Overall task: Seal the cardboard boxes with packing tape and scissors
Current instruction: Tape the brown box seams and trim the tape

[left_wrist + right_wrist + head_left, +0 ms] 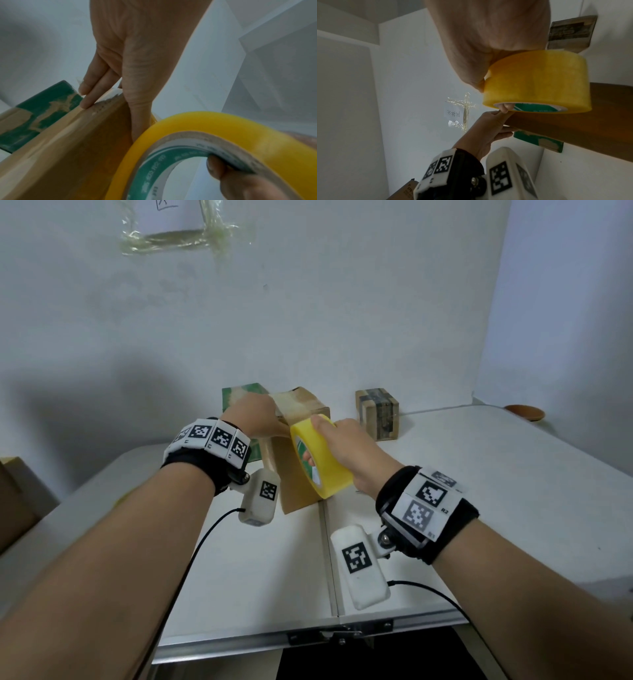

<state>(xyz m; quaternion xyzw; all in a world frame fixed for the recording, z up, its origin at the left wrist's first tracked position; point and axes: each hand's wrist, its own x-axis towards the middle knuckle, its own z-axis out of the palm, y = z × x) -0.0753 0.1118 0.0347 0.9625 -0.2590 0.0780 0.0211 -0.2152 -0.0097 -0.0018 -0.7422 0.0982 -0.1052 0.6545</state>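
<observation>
White surface (513,474) carries everything. Brown cardboard box (294,474) sits mid-surface, just far of both hands, with a green box (239,393) touching its left side and an already-taped box (376,414) to the far right, apart. No scissors visible in any view.

Step in hand, my read: laying the tape strip over the box's top seam. Tape end looks anchored at the far top edge, under the left fingers.

Tape roll (320,455), yellow, is held on edge against the near top edge of the box.

Right hand (349,450): curled round the roll, thumb on the outer face, a fingertip (215,167) hooked inside the core. Wrist raised, palm down.

Left hand (255,414): flat on the box top, fingers (89,93) straight and pressing the clear tape onto the seam, thumb down the near side wall. Holds nothing.

Next move probably calls for pulling the roll down the near face while the left hand stays pressing, then cutting. The scissors have to be found first.
</observation>
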